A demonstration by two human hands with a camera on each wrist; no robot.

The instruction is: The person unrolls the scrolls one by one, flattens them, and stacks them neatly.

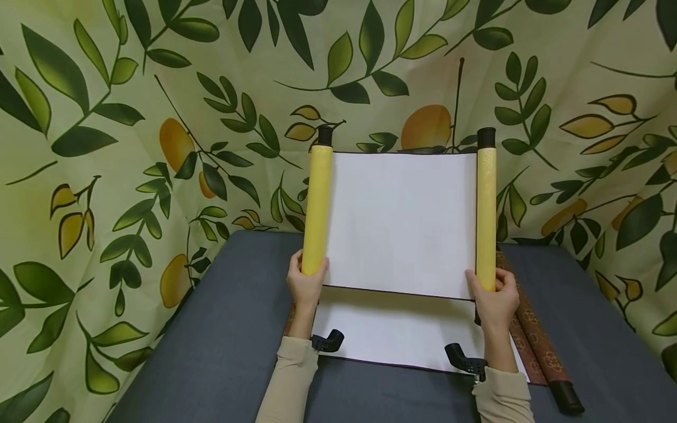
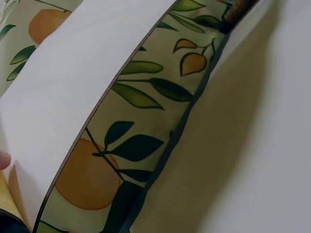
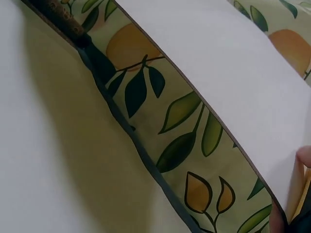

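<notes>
A scroll with a blank white sheet is held up, partly unrolled, in the head view. Its left roll and right roll are yellow with black end knobs. My left hand grips the lower end of the left roll, thumb at the sheet's edge. The lower end of the right roll is in the grip of my right hand. Below and behind lies a second scroll, its white sheet spread on the table and its brown patterned roll at the right. Only a fingertip of each hand shows in the wrist views.
The table has a dark grey cover. A leaf-and-fruit patterned cloth hangs behind and on both sides. The brown roll's black knob points toward the near right. Black wrist cameras sit at the cuffs.
</notes>
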